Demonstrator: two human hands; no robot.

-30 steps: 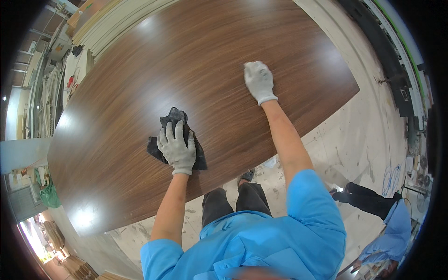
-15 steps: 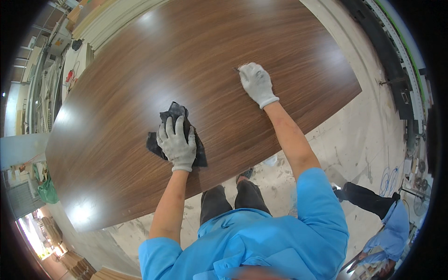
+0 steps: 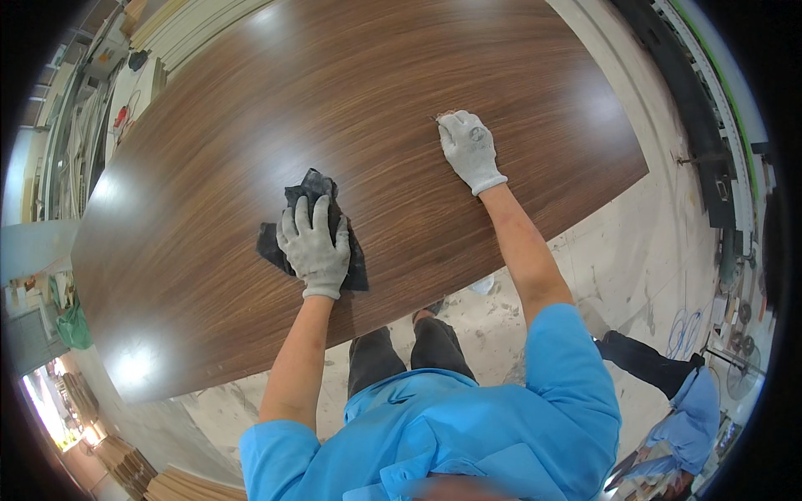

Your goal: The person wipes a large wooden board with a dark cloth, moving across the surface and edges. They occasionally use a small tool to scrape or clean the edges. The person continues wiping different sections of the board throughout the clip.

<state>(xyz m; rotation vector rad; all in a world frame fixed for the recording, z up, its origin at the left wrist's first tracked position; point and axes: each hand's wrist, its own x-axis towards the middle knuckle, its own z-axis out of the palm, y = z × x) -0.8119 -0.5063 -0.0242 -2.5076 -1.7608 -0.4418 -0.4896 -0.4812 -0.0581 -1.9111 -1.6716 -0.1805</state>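
Observation:
A large dark-brown wood-grain panel (image 3: 393,150) lies flat before me. My left hand (image 3: 316,250), in a grey-white work glove, rests on a crumpled black cloth (image 3: 357,265) on the panel's near part. Its fingers are spread and lie flat, pressing the cloth to the surface. Farther off and to the right, my right hand (image 3: 470,149), gloved in white, is closed with its knuckles up, low over the panel. Something thin and brownish shows at its fingertips, too small to make out.
Stacked boards (image 3: 196,37) lie beyond the panel at the far left. A long dark machine rail (image 3: 697,108) runs along the right. Another person (image 3: 689,413) in a blue shirt is at the lower right. A green bag (image 3: 75,328) hangs at the left.
My right hand has shifted slightly right and turned a little, still closed. My left hand stays spread on the black cloth, and the whole view has moved slightly.

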